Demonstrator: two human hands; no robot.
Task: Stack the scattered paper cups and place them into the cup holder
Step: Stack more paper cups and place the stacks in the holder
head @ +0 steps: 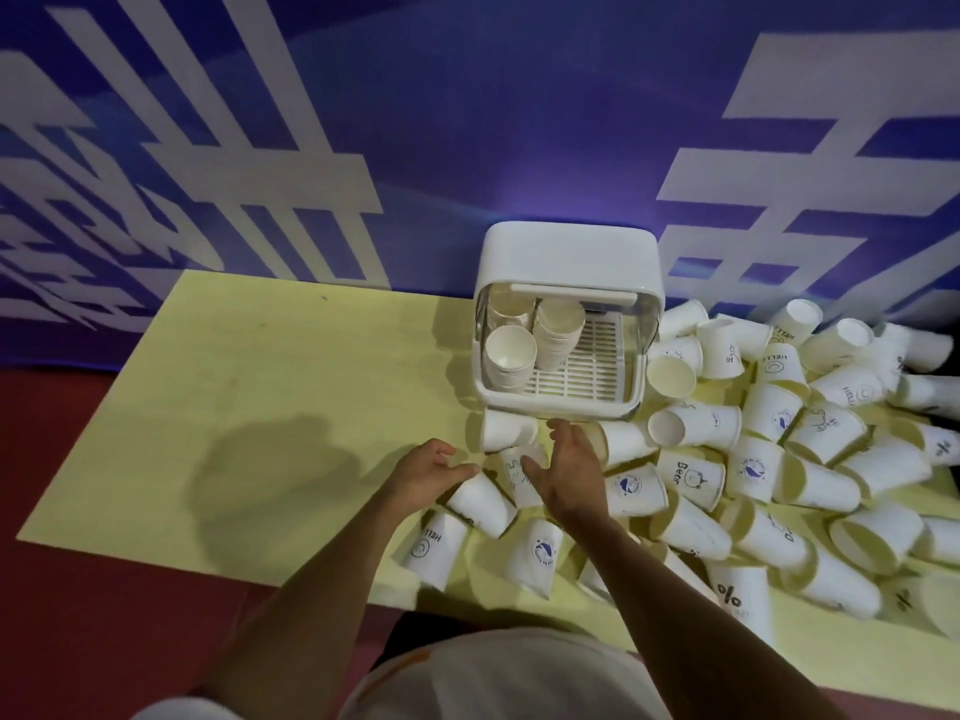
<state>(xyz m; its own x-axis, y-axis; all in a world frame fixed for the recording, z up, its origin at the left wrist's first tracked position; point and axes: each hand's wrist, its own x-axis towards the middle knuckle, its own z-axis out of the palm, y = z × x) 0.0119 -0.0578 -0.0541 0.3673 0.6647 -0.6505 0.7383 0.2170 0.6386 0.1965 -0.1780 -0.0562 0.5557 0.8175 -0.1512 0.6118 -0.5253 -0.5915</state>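
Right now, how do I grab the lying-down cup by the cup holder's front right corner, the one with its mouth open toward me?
Probably pinch the paper cup at its rim: thumb inside the mouth, fingers over the wall, right hand coming from the left. It lies on its side with the mouth facing that hand, and other cups crowd its far end.

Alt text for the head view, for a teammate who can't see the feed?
The open left hand and right hand reach for a toppled paper cup in front of a white cup holder already holding stacked cups. Many more scattered cups lie to its right on a yellow mat.
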